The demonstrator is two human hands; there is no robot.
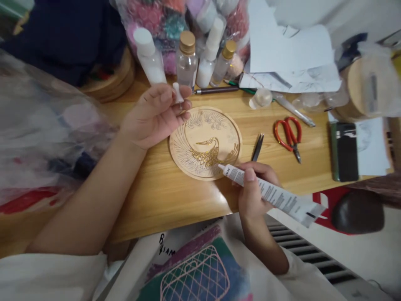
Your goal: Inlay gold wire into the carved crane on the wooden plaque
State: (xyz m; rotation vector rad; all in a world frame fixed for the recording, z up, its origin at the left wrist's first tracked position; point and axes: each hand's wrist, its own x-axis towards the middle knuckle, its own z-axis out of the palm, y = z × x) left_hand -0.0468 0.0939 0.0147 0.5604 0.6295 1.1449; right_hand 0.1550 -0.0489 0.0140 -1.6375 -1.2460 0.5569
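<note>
A small white cap with a thin pin (177, 93) is pinched between the thumb and fingers of my left hand (158, 110), raised over the upper left rim of a round wooden board. My right hand (257, 190) grips a white glue tube (278, 194) with printed text, its uncapped nozzle pointing left at the board's lower right edge. On the round wooden board (200, 125) is a line drawing of a bird with long feathers. Gold wire outlines (205, 154) trace its head, neck and part of the wing.
Black tweezers (258, 147) and red-handled pliers (288, 136) lie right of the board. Several bottles (187, 62) stand behind it, with a dark pen (216, 90) in front of them. A phone (344, 151) rests at the far right; plastic bags (46, 138) crowd the left.
</note>
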